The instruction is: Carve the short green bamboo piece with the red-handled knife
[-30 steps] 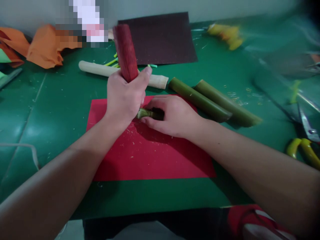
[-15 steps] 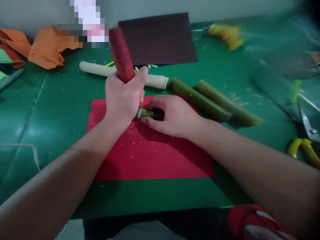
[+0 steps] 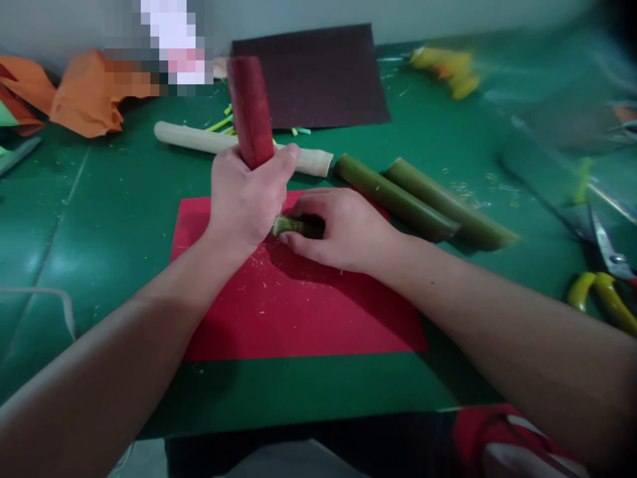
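Note:
My left hand (image 3: 243, 192) is closed around a thick red wooden handle (image 3: 251, 109), which rises above the fist; the tool's lower end is hidden behind my hand. Just to the right, my right hand (image 3: 348, 226) grips a short green bamboo piece (image 3: 288, 226) between thumb and fingers. Its cut end points toward my left fist. Both hands are over a red sheet (image 3: 298, 312) strewn with small pale shavings.
Two green bamboo lengths (image 3: 398, 199) lie right of the sheet. Behind it are a pale stick (image 3: 194, 137) and a dark sheet (image 3: 313, 79). Yellow-handled shears (image 3: 604, 285) lie at right, orange cloth or paper (image 3: 87, 99) at left, on a green table (image 3: 318, 392).
The red handle has tipped more upright, its top moving right. The cut end of the bamboo piece shows a little more. My right hand keeps its grip.

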`<state>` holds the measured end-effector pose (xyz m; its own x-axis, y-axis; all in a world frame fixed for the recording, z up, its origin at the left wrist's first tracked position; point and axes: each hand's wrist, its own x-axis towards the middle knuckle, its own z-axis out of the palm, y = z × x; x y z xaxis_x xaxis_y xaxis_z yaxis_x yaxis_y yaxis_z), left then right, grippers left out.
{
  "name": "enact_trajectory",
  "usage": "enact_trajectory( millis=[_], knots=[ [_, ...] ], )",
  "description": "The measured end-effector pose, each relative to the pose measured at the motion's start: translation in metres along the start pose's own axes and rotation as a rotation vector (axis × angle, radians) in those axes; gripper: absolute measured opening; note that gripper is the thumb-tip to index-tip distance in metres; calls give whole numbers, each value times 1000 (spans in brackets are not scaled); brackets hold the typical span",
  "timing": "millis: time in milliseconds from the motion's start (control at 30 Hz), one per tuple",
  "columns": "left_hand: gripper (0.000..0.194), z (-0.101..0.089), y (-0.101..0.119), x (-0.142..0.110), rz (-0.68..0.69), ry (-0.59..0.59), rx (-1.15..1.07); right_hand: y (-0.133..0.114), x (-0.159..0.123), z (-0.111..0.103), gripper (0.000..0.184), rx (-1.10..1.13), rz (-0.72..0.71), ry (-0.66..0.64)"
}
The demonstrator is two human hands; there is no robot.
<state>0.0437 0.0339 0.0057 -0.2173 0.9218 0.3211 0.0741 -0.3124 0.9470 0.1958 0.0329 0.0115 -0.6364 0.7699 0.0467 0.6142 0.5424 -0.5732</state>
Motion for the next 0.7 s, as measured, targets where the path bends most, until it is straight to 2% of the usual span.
enact_trajectory(
  millis=[133, 333, 600, 700],
  knots=[
    [56, 1, -4, -2, 22, 66, -9, 1, 0, -1, 22, -15, 6, 2],
    [50, 2, -11, -2, 58, 101, -61, 1, -1, -1, 22, -11, -6, 3],
    [49, 4, -7, -3, 43, 53, -68, 2, -1, -1, 21, 20, -15, 18],
    [47, 3, -9, -2, 72, 113, -81, 2, -1, -1, 21, 16, -19, 16]
  ],
)
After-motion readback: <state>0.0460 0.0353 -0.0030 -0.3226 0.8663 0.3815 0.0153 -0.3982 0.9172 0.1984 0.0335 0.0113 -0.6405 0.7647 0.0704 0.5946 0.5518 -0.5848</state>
